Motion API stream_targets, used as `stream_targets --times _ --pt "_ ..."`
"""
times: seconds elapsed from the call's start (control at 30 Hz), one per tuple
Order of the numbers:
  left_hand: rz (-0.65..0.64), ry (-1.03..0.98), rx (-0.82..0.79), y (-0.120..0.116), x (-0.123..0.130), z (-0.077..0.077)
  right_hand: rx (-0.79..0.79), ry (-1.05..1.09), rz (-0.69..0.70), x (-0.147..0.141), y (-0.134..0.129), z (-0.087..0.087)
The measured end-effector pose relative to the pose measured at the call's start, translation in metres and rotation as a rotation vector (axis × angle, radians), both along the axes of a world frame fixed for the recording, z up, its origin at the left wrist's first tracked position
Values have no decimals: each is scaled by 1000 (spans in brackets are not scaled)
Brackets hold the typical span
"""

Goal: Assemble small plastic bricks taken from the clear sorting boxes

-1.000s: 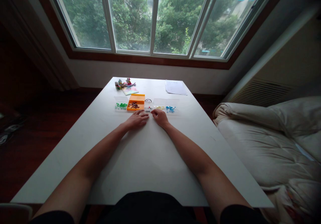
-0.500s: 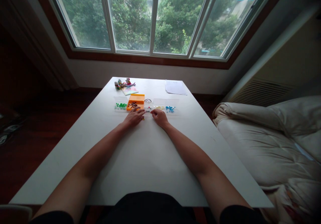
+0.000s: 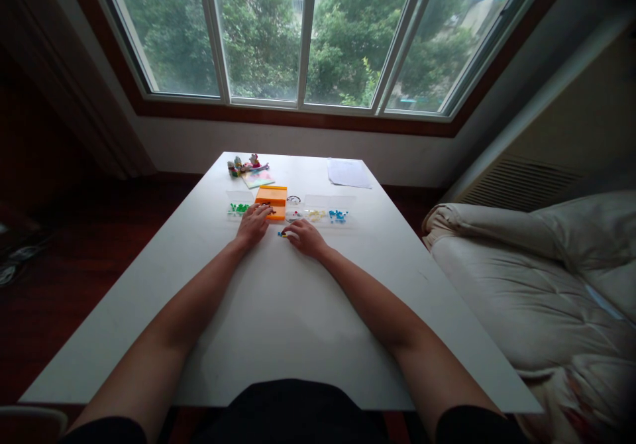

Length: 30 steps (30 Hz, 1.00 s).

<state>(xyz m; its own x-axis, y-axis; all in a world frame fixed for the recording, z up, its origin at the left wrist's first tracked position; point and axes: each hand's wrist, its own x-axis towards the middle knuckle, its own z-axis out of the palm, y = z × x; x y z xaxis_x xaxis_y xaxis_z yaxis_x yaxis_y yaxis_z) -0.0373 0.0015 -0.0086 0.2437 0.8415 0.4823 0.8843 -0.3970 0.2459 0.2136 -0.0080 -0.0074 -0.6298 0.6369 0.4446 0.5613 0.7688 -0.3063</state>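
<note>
My left hand (image 3: 254, 224) lies over the front left of the open orange box (image 3: 271, 194), which holds small dark pieces (image 3: 269, 207); what its fingertips grip, if anything, is too small to tell. My right hand (image 3: 305, 236) has its thumb and fingers around a small blue, yellow and dark piece (image 3: 283, 234) on the table. Green pieces (image 3: 240, 209) lie in a clear box to the left of the orange one. Clear boxes at the right hold pale yellow pieces (image 3: 317, 215) and blue pieces (image 3: 338, 216).
On the white table (image 3: 298, 311), small figurines (image 3: 247, 165) and a pastel card (image 3: 259, 178) stand at the back left. Paper sheets (image 3: 348, 173) lie at the back right. A thin dark loop (image 3: 293, 200) is behind the clear boxes. A cream sofa (image 3: 527, 265) is at the right.
My left hand has moved left onto the orange box's front left part. My right hand has come down and slightly left from the clear boxes to the small coloured piece.
</note>
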Motion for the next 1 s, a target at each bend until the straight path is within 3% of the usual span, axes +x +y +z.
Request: stream_targets --times 0.17,0.43,1.0 --pt "-7 -43 30 2 -3 -2 67 -113 41 -8 -9 1" --pt "-65 -74 91 1 -1 -1 63 -60 127 -5 -6 3" --pt "-265 -67 24 -3 8 3 35 -75 0 5 2 3"
